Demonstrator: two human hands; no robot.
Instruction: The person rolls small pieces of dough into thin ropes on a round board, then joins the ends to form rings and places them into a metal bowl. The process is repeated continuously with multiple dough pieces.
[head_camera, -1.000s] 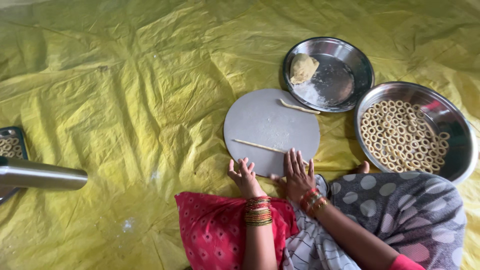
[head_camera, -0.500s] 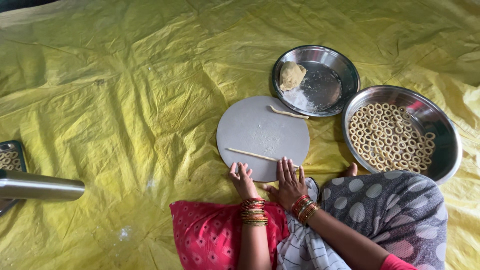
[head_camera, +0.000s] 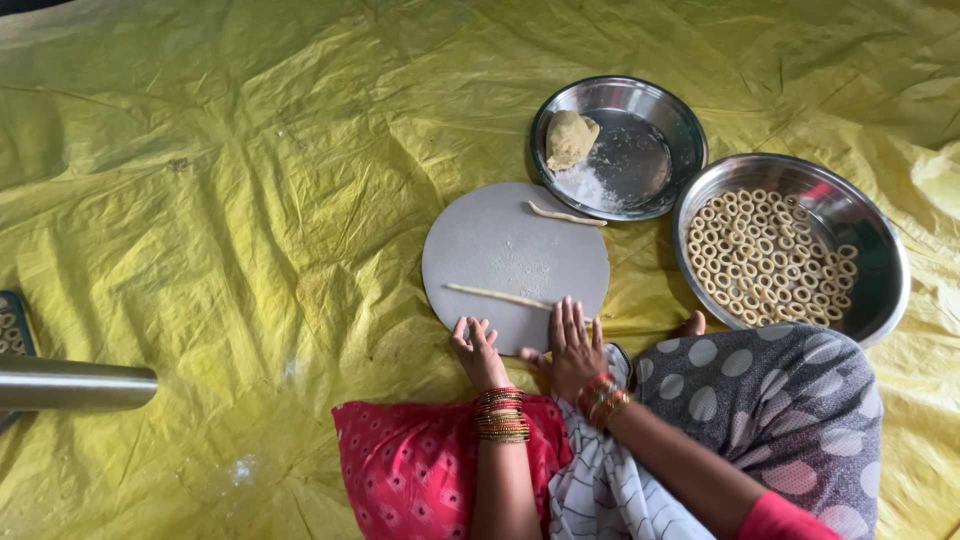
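Seated on a yellow plastic sheet (head_camera: 250, 200), a person rests both hands at the near edge of a round grey board (head_camera: 515, 265). The left hand (head_camera: 477, 352) lies with fingers loosely spread, holding nothing; the right hand (head_camera: 572, 350) lies flat, fingers together, its fingertips touching the end of a thin dough rope (head_camera: 497, 296). A second dough strip (head_camera: 565, 215) lies at the far rim, beside a steel plate (head_camera: 650, 150) holding a dough lump (head_camera: 571, 139). A steel bowl (head_camera: 870, 250) of dough rings (head_camera: 770, 260) sits to the right.
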